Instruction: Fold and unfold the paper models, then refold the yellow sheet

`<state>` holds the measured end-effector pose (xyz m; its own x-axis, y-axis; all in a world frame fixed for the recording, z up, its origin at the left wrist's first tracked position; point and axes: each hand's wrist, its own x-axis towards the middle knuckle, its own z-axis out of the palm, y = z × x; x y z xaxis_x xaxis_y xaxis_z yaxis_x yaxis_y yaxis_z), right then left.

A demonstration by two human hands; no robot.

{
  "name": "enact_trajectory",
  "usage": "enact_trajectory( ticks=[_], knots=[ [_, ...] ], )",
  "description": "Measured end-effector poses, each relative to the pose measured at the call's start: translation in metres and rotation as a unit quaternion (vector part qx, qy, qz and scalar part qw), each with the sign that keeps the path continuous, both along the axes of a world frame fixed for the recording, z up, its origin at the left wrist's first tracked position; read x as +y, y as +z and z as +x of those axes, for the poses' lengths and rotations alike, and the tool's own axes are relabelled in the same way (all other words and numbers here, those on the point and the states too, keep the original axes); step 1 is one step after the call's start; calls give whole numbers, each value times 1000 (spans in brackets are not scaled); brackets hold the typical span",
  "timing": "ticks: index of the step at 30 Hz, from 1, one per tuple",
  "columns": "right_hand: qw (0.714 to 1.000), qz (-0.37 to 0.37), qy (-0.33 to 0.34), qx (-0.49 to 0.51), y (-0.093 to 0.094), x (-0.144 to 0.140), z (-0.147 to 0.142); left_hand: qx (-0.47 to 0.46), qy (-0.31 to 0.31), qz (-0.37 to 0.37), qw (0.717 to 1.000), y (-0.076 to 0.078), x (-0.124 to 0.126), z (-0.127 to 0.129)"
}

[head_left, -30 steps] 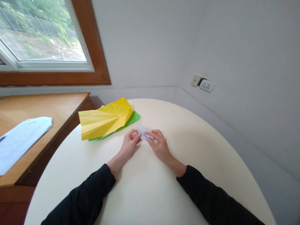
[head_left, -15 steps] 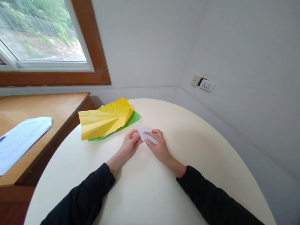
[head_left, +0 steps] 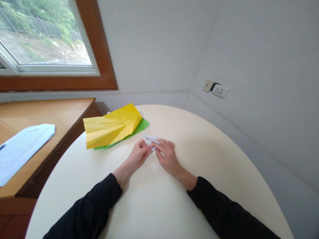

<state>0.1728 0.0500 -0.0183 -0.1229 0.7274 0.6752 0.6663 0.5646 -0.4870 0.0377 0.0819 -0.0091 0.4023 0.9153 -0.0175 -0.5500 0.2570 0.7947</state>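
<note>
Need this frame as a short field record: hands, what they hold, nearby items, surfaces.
left hand: left hand pinches the near edge of the white folded paper
right hand: right hand presses fingers on the same paper from the right
paper state: small, creased, low over the round table; exact shape unclear
nearby: yellow creased sheet lying on a green sheet, left of the hands
side surface: wooden desk with a printed paper
wall: socket
</note>
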Motion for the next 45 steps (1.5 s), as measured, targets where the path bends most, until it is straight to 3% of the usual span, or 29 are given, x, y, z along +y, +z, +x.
enact_trajectory(
  ticks=[8,27,38,45],
  knots=[
    [1000,11,-14,-5,3,-3,1,2,17,-6,1000,-5,4,-1],
    [991,-11,-66,118,3,1,2,24,20,3,999,-5,4,-3],
    [967,-114,-52,220,-4,8,3,35,14,20,999,-7,4,-3],
    [948,-191,3,255,-9,13,3,49,16,18,998,-6,3,-2]
  ],
)
